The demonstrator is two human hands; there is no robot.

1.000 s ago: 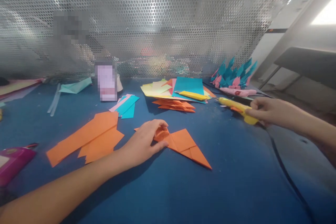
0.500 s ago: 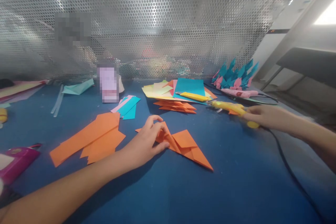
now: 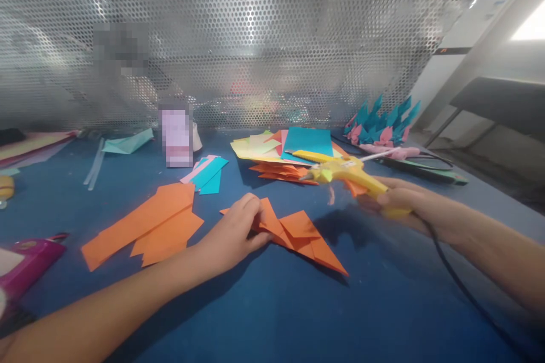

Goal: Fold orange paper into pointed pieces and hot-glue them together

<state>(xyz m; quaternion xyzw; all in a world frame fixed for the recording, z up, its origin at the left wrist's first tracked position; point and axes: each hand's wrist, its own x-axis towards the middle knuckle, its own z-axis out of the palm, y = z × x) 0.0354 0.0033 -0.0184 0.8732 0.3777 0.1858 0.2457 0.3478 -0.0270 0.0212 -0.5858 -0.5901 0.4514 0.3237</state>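
My left hand (image 3: 238, 232) is closed on a folded orange paper piece (image 3: 304, 235) lying on the blue table, fingers curled over its left part. The piece's pointed tip reaches down to the right. Raised above the table, a yellow hot glue gun (image 3: 349, 173) is in my right hand (image 3: 395, 198), its nozzle pointing left. A white glue stick juts from the gun's back, and a dark cord trails from the handle. Left of my left hand lie flat orange paper strips (image 3: 157, 221).
Behind are folded orange pieces (image 3: 276, 172), coloured sheets (image 3: 306, 142) and a yellow cutter (image 3: 313, 156). Blue and pink paper strips (image 3: 210, 173) and a phone (image 3: 175, 136) stand farther left. A teal-and-pink paper model (image 3: 378, 125) sits back right, before a perforated metal panel (image 3: 255, 39).
My right hand has lifted the glue gun off the table and brought it left, toward the orange piece. The left hand's fingers have curled in closer on the paper.
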